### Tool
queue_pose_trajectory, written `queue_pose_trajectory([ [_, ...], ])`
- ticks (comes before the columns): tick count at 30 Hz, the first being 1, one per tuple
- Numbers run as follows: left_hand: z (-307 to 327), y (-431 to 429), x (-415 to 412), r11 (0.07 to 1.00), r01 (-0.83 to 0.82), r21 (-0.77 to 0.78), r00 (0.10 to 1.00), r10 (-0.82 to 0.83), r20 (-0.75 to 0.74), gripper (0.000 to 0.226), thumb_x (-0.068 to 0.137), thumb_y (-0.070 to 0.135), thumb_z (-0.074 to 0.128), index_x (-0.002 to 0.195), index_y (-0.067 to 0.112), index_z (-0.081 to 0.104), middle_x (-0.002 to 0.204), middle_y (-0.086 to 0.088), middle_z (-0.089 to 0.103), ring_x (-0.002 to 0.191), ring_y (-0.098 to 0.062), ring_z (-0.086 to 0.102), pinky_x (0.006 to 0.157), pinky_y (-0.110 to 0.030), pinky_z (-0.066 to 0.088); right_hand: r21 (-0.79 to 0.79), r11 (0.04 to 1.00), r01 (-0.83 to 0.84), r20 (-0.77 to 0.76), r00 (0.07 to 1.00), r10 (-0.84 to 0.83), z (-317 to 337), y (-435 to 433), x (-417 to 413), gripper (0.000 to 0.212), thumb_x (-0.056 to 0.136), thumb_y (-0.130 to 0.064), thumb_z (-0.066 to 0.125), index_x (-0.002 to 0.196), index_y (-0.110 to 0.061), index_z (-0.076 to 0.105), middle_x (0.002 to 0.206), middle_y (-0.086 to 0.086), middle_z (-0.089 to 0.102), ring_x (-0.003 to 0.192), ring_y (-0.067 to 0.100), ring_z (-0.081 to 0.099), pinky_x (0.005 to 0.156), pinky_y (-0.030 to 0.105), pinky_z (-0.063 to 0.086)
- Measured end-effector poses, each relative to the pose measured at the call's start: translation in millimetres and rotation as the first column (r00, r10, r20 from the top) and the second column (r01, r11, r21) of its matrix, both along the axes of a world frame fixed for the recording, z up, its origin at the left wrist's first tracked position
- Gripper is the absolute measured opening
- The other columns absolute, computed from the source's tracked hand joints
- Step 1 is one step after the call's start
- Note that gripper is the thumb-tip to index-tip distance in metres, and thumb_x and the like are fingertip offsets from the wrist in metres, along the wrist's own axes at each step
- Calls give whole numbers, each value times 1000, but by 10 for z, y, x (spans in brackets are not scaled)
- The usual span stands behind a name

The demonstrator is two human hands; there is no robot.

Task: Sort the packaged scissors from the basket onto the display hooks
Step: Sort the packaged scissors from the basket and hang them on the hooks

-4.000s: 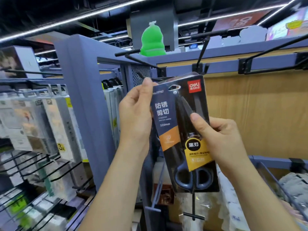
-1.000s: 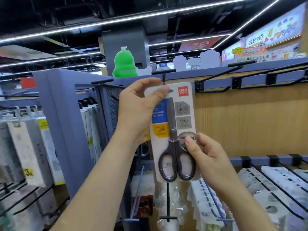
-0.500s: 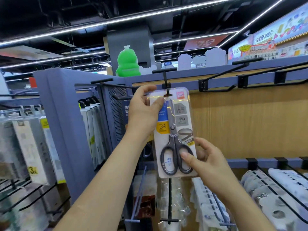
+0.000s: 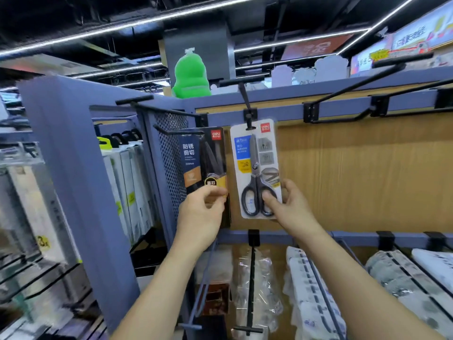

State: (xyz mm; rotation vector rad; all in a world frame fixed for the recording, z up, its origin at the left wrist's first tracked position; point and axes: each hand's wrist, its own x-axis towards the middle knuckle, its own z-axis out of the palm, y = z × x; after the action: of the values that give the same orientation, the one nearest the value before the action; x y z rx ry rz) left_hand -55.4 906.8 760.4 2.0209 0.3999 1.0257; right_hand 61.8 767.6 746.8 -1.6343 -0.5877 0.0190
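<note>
Nearest you, both hands are up at the display and each is closed on a pack. Your left hand pinches the lower edge of the dark scissors pack, probably to square it up beside its neighbour. Your right hand clamps the bottom corner of the white scissors pack, thumb across the handles, which steadies it from swinging. Higher up, the white pack's slot sits on the centre hook, so its weight looks carried there rather than by you. The dark pack hangs from the left hook, just beside the white one. Behind them is the wooden back panel, with empty hooks to the right ready for more. The basket is out of view. Farthest off, a green figure stands on top of the unit.
</note>
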Motion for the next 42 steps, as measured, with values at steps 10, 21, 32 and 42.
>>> queue_pose_trajectory([
  [10, -352, -359, -785, 977, 109, 185, 991, -122, 55, 25, 95, 16, 60, 96, 40, 69, 83, 24, 69, 79, 0, 67, 68, -11, 49, -265, 952, 154, 224, 970, -95, -56, -541, -381, 29, 94, -18, 60, 120, -30, 57, 96, 0, 67, 91, 21, 64, 79, 36, 52],
  [21, -1466, -502, -1434, 770, 526, 362, 850, -496, -178, 17, 89, 18, 61, 100, 25, 71, 90, 14, 67, 83, 4, 60, 71, -7, 43, -447, 818, 362, 357, 911, -207, -913, -1585, -1883, 17, 95, -28, 60, 111, -36, 61, 72, -4, 65, 61, 11, 59, 60, 38, 49],
  [32, -2601, -1542, -1275, 591, 796, 127, 563, -648, -513, 19, 90, 8, 66, 105, 17, 73, 96, 13, 68, 84, 0, 58, 72, -12, 44, -733, 492, 469, 89, 784, -614, -2311, -3127, -3112, 20, 94, -23, 62, 112, -27, 67, 91, -9, 69, 84, 14, 65, 80, 36, 52],
  [42, -3448, -3839, -972, 510, 734, -449, 304, -837, -454, 18, 89, 2, 67, 99, 17, 68, 92, 6, 69, 79, 3, 63, 74, -6, 48, -651, 402, 644, -201, 365, -909, -3306, -5135, -3855, 27, 91, -28, 67, 118, -32, 64, 87, -16, 68, 80, 7, 67, 76, 17, 50],
])
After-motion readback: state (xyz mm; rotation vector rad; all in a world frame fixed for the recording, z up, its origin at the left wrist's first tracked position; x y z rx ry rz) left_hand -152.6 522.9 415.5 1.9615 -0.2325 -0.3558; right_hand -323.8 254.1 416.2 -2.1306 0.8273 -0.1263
